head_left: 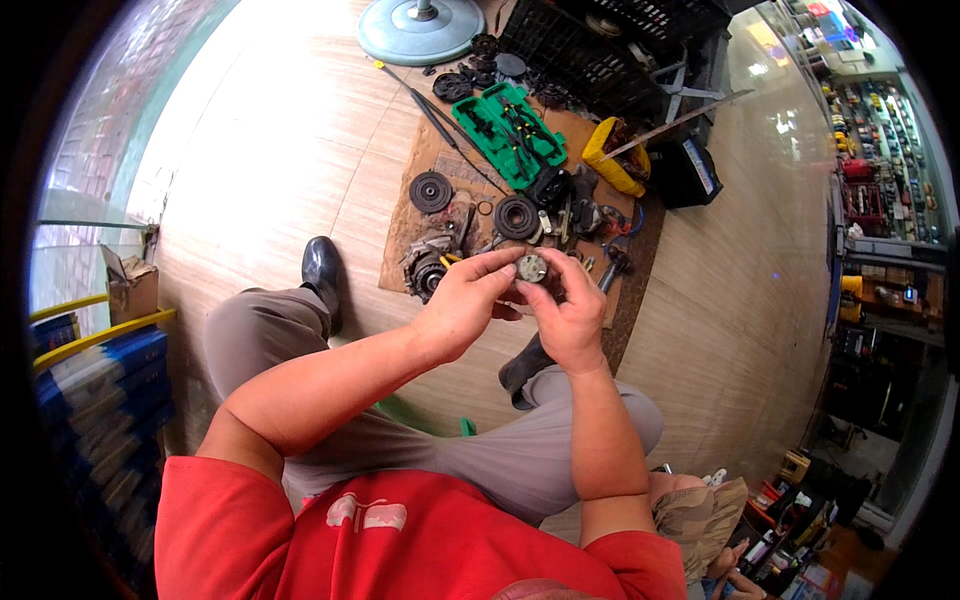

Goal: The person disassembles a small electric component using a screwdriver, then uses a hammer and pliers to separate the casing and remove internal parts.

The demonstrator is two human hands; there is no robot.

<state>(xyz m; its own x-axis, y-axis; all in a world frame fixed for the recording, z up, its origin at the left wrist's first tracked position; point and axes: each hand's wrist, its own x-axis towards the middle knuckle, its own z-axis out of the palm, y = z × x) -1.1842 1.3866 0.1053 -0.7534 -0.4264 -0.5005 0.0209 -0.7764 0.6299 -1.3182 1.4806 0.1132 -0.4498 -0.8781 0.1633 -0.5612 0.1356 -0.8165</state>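
Observation:
My left hand (464, 298) and my right hand (570, 318) meet in front of me, both closed. Their fingertips pinch a small round grey metal part (531, 268) by its rim, its flat face turned up. What it belongs to I cannot make out. Just beyond my left hand a greasy metal housing (428, 262) lies on a cardboard sheet (398, 240). A dark grooved pulley (431, 192) lies flat beyond it, and a second black ring-shaped pulley (516, 216) sits nearer the middle. Past my right hand is a hammer-like tool (612, 266), partly hidden by my fingers.
An open green tool case (510, 135) lies on the far cardboard. To its right stand a cut yellow container (615, 157) and a black battery (685, 172). Black crates (590, 65) and a round pale base (421, 30) are behind. Another person's hand (728, 560) shows lower right.

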